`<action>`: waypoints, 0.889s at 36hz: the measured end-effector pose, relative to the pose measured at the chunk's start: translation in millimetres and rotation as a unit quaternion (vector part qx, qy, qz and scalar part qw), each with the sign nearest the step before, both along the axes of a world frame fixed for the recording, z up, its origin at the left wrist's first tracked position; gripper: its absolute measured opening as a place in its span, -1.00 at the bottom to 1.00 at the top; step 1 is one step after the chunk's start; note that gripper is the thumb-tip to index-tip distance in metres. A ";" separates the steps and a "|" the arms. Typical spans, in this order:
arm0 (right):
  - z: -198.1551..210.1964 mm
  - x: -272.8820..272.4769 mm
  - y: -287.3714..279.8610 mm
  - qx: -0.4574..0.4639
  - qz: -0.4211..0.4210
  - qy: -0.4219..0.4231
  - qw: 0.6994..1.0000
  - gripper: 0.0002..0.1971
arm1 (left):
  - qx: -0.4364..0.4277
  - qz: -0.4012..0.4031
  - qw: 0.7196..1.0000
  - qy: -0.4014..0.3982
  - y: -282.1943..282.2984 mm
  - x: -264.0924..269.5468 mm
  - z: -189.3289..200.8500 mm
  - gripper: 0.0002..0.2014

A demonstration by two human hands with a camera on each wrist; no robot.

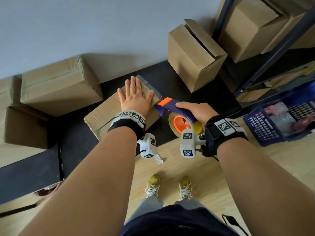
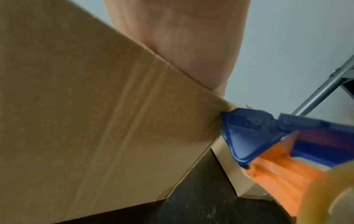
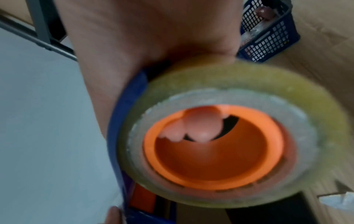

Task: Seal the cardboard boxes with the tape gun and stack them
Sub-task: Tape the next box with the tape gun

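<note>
A small cardboard box (image 1: 104,114) lies on the black mat, a clear tape strip running over its far end. My left hand (image 1: 135,97) presses flat on its top, fingers spread and straight. My right hand (image 1: 196,111) grips the blue and orange tape gun (image 1: 172,108), whose nose touches the box's right top edge beside my left thumb. The left wrist view shows the box side (image 2: 95,121) and the gun's blue nose (image 2: 247,131) against the box corner. In the right wrist view the tape roll (image 3: 226,144) fills the frame, with fingertips (image 3: 203,125) showing through its orange hub.
Two taped boxes (image 1: 58,86) are stacked at the left by the wall. An open box (image 1: 192,55) stands behind at the right, beside a metal shelf (image 1: 265,53) holding more boxes. A blue crate (image 1: 265,125) sits on the wooden floor at right. My feet (image 1: 168,186) are below.
</note>
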State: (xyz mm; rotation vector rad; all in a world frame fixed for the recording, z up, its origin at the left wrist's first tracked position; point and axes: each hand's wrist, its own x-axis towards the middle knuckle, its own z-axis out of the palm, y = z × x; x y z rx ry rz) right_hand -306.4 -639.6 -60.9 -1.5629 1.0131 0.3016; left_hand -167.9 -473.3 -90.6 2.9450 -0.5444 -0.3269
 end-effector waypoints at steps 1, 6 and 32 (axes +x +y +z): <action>1.8 3.4 -2.3 0.015 -0.001 0.002 1.000 -0.45 | 0.000 0.001 1.000 0.000 -0.6 -0.1 0.0 -0.26; 6.1 17.2 -8.9 0.109 0.050 0.059 0.991 -0.64 | 0.001 -0.002 1.000 -0.010 0.2 -1.1 -0.4 -0.26; -32.3 43.3 6.3 -0.201 0.188 0.063 0.959 -0.63 | -0.087 0.051 0.991 -0.088 14.3 4.1 -10.1 -0.45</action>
